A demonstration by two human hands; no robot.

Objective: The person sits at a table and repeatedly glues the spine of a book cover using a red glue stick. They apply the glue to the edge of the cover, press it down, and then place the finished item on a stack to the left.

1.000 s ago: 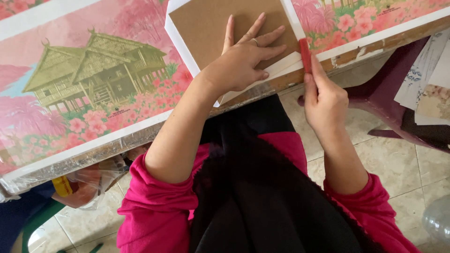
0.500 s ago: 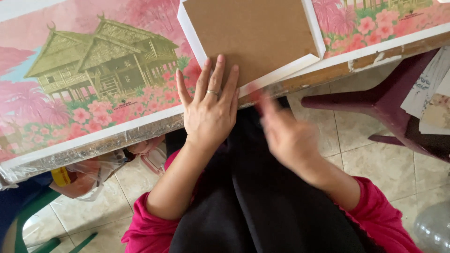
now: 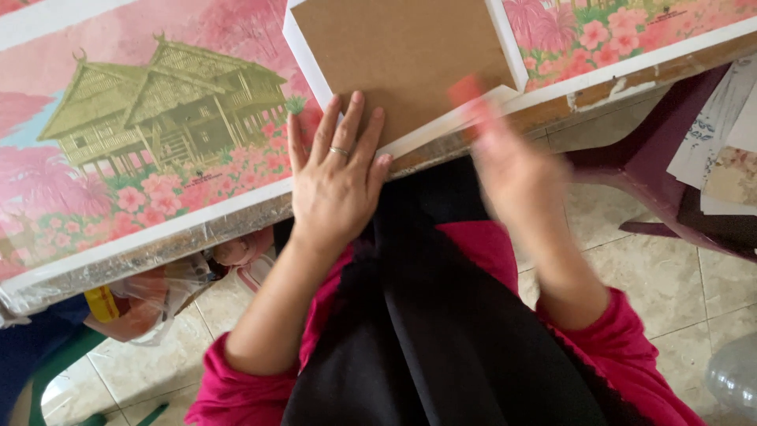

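Now the left hand [image 3: 335, 185] presses flat, fingers spread, on the stiff, light brown board [image 3: 402, 59] at the surface's near edge, the blurred right hand [image 3: 512, 170] pinching something red.

One head camera, looking steeply down from close above

We have a single view, so nothing is shared: we look down from the wearer's head past the black lap to the floor tiles [image 3: 631, 276], with the table [image 3: 158, 244] edge running slantwise across the upper frame, the left hand [image 3: 335, 185] and the blurred right hand [image 3: 512, 170] near the middle, forearms reaching up from the bottom edge, all at arm's length
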